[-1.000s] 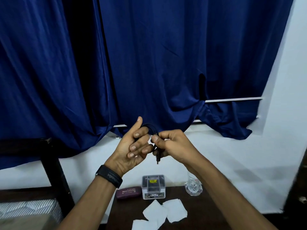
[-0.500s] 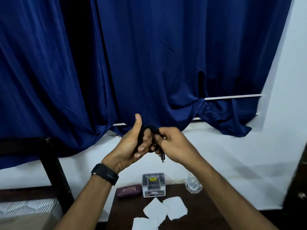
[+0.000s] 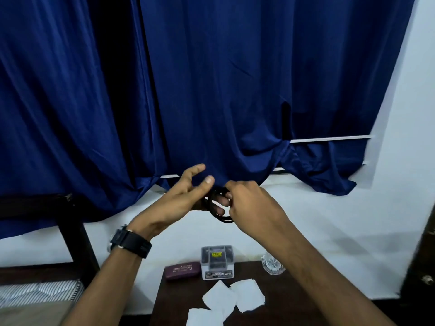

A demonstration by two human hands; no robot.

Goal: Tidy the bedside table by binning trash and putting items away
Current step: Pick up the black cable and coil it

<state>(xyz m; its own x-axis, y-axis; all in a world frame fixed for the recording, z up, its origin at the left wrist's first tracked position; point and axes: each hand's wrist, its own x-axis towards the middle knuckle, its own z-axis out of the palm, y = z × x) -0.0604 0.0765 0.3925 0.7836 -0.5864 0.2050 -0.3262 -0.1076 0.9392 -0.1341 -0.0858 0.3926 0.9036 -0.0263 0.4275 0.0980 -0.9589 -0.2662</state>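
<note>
The black cable (image 3: 215, 209) was held in the air above the surface (image 3: 294, 292), its coil threaded over the straight lower fingers of the left hand (image 3: 186, 196), whose grip was left spread. The coil was pinched at its rim by the curled grip of the right hand (image 3: 251, 203). It was judged light, limp and springy, apt to uncoil if released, and best taken across all loops together. White tissues (image 3: 247, 298), a maroon case (image 3: 182, 270), a clear box (image 3: 217, 262) and a glass (image 3: 273, 264) were seen on the dark surface, beside a bed (image 3: 35, 295) and under blue curtains (image 3: 211, 90).
</note>
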